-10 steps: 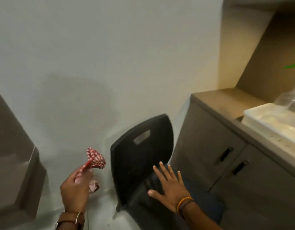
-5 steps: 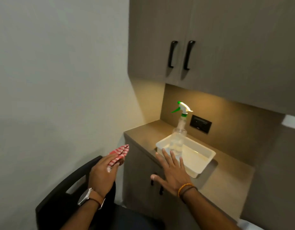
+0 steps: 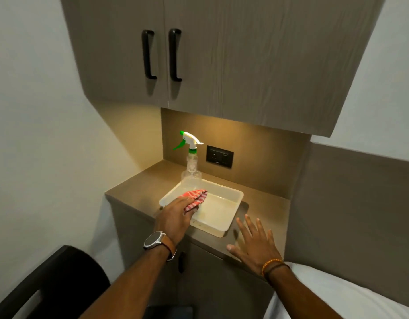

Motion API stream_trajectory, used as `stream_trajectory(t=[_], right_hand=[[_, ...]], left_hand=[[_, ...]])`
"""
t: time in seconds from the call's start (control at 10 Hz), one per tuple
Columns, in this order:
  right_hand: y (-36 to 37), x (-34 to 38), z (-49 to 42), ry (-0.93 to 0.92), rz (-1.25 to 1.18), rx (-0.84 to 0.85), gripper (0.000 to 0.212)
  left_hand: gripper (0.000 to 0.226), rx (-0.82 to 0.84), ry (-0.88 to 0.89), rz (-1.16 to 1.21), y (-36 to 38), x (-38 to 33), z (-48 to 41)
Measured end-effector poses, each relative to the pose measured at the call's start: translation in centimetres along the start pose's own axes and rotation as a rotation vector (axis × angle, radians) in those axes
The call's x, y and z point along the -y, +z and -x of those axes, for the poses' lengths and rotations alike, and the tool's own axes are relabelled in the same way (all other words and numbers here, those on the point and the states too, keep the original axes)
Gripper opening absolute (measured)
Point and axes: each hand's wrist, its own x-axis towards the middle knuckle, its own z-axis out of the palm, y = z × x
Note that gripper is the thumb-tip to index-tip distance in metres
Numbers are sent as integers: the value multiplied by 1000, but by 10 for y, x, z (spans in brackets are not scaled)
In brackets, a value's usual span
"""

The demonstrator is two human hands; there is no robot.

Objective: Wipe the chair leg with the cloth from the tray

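Note:
My left hand (image 3: 175, 217) grips a red-and-white striped cloth (image 3: 195, 196) and holds it over the near left part of the white tray (image 3: 231, 203) on the countertop. My right hand (image 3: 254, 245) hovers flat with its fingers spread over the counter's front edge, just right of the tray, holding nothing. The black chair's backrest (image 3: 53, 279) shows at the bottom left; its legs are out of sight.
A clear spray bottle (image 3: 191, 162) with a green-and-white trigger stands at the tray's far left corner. Wall cabinets (image 3: 198, 54) with black handles hang above the counter (image 3: 141, 185). A wall socket (image 3: 219, 156) sits behind. White bedding (image 3: 337, 295) lies at the bottom right.
The view has swung up from the chair to the counter. My left hand has carried the cloth from beside the chair to over the tray. My right hand has moved right of the tray.

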Motion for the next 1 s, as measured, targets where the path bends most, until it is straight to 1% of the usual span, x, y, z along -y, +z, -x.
stream_trajectory(t=[0.2,0.3,0.4,0.5,0.6,0.7,0.8,0.9,1.0], right_hand=[[50,-27,-2,108,-45,204,127],[69,-40,-1,128,29,205,125],[78,-49,-8,116,76,164,120],[85,-53,-10,92,73,186,120],[86,-54,-12,85,75,196,120],[86,-54,-13,86,85,204,120],[84,-56,-13,94,98,209,120],[85,-56,-16,99,96,211,120],[82,-53,-15,117,58,250,121]], left_hand=[[47,94,46,30,74,-11,-46],[45,123,45,-4,113,-18,-64],[53,214,49,-45,146,-17,-82],[68,364,105,-156,177,-10,-85],[74,521,164,-282,194,-4,-89],[80,763,239,-348,203,2,-98],[80,991,187,-348,199,3,-106],[81,1099,11,-116,176,-3,-114],[85,927,-145,194,154,-11,-108]])
